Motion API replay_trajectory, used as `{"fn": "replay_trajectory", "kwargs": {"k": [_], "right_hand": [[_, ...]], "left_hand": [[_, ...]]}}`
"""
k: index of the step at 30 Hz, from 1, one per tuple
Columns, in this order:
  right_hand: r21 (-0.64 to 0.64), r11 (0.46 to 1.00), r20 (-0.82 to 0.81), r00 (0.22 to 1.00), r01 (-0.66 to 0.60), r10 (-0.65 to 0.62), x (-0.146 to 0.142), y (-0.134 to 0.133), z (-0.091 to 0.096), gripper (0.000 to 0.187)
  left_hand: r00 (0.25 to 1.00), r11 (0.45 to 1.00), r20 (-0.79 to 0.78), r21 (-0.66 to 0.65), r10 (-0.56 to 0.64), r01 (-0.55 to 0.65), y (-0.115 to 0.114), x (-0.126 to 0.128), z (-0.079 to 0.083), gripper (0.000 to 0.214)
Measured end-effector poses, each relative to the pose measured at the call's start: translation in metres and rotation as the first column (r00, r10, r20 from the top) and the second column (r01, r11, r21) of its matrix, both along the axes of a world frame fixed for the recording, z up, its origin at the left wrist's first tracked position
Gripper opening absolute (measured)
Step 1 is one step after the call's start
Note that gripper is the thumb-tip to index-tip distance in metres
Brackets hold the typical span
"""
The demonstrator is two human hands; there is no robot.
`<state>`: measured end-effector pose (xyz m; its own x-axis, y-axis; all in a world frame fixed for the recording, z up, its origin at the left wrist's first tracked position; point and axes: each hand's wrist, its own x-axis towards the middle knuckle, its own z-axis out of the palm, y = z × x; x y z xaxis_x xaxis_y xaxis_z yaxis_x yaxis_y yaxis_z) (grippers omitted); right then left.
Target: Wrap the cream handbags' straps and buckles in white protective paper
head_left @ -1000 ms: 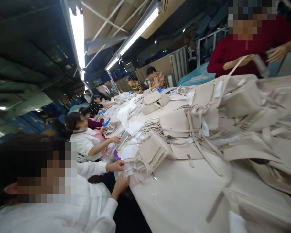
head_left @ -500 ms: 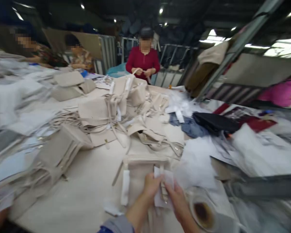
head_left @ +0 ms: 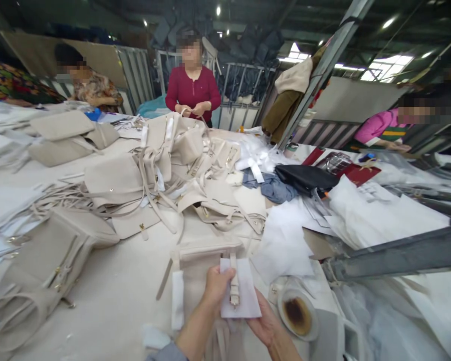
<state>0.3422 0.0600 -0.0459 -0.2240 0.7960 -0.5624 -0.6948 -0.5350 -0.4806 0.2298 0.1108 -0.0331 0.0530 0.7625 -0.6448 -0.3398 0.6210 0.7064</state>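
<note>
My left hand (head_left: 215,288) pinches the left edge of a small white wrapping sheet (head_left: 248,296), its thumb on top beside a beige strap (head_left: 234,273) with a metal buckle. The strap lies over the sheet. At the sheet's lower right, my right hand (head_left: 263,317) grips it, with the fingers hidden behind. Under and beyond both hands lies a beige handbag (head_left: 201,268). One of its straps, at the left, is covered by a white wrap (head_left: 178,300).
Beige bags (head_left: 113,175) are heaped ahead, and another bag (head_left: 41,255) lies left. A bowl with brown residue (head_left: 296,313) stands close to my right hand. White sheets (head_left: 285,240) and a metal bar (head_left: 398,255) are at the right. Co-workers, one in a red top (head_left: 193,90), surround the table.
My view has swung right, bringing a co-worker in pink into fuller view. The white sheet now lies flatter and spread beneath the strap, and my right hand has moved to its lower edge.
</note>
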Motion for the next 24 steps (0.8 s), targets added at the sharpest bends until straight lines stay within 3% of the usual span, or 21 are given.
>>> {"fn": "replay_trajectory", "kwargs": {"k": [12, 17, 24], "right_hand": [[0.048, 0.999, 0.145, 0.989, -0.012, 0.005, -0.012, 0.019, 0.011, 0.033], [0.055, 0.998, 0.224, 0.975, -0.029, 0.016, -0.013, 0.018, 0.013, 0.043], [0.036, 0.998, 0.328, 0.943, 0.043, -0.052, -0.016, 0.015, 0.005, 0.042]], "left_hand": [[0.959, 0.983, -0.276, 0.148, -0.062, 0.106, 0.019, -0.004, -0.003, 0.020], [0.956, 0.986, -0.288, 0.129, -0.066, 0.107, 0.018, -0.005, -0.004, 0.019], [0.962, 0.984, -0.262, 0.138, -0.071, 0.110, 0.015, -0.005, -0.001, 0.031]]}}
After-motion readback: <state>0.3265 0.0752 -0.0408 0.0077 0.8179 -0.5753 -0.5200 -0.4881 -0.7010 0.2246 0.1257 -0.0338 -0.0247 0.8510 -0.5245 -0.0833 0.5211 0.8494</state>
